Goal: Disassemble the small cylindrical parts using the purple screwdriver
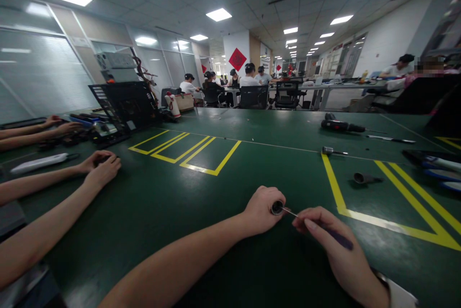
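Note:
Near the front of the green table, my left hand (pixel 262 211) is closed around a small round hollow part (pixel 277 207), its dark open end facing right. A thin screwdriver (pixel 341 239) with a dark purple handle lies in my right hand (pixel 329 238), pinched between thumb and fingers. Its metal shaft reaches left to the mouth of the hollow part; whether the tip is inside or only at the rim I cannot tell. Most of the part is hidden by my left fingers. To the right lie a dark cup-ended piece (pixel 360 178) and a metal-capped cylinder (pixel 328 150).
A black power drill (pixel 342 126) and a pen (pixel 391 139) lie farther back. Blue-handled tools (pixel 441 173) are at the right edge. Yellow tape (pixel 216 171) marks the table (pixel 187 231). Co-workers' hands (pixel 103 166) and an open black computer case (pixel 129 106) are at left.

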{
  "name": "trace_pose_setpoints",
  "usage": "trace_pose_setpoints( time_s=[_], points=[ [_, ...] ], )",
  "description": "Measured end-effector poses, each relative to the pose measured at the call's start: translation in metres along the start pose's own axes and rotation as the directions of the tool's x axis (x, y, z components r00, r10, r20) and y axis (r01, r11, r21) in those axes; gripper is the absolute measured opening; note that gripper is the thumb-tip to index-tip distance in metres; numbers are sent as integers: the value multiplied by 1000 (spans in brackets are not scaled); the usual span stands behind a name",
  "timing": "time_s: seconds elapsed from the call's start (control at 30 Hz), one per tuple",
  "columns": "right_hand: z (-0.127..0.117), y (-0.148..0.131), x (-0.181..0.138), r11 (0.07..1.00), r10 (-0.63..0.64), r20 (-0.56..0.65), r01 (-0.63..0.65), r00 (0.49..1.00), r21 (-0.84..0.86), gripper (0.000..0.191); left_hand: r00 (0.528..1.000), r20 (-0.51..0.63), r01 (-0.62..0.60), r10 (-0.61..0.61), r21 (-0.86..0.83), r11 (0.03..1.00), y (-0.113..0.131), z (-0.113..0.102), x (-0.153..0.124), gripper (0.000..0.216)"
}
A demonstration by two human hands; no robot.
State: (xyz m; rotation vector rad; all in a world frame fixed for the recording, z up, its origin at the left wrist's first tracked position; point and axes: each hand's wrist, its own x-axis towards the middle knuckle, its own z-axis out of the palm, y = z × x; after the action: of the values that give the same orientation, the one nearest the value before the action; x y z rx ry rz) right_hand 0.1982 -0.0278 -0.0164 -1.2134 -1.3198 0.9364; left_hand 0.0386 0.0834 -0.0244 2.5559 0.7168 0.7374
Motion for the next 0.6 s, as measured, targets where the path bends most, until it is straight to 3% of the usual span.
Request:
trace_pose_setpoints(
  time_s=[0.13,0.27,0.43,0.6],
  points=[
    [5,-7,-2,981,-88,-34,80,996,-174,19,999,29,-15,14,45,999,-1,1,1,13],
    [6,-10,-2,973,-100,21,102,995,-205,17,999,25,-33,32,32,999,-1,2,1,13],
    [3,-8,4,997,75,49,-76,996,13,22,1000,19,-10,11,-33,999,0,0,1,11],
    [4,-3,6,947,183,53,-190,982,260,20,1000,-12,9,-10,-82,997,-2,2,2,13]
  ],
)
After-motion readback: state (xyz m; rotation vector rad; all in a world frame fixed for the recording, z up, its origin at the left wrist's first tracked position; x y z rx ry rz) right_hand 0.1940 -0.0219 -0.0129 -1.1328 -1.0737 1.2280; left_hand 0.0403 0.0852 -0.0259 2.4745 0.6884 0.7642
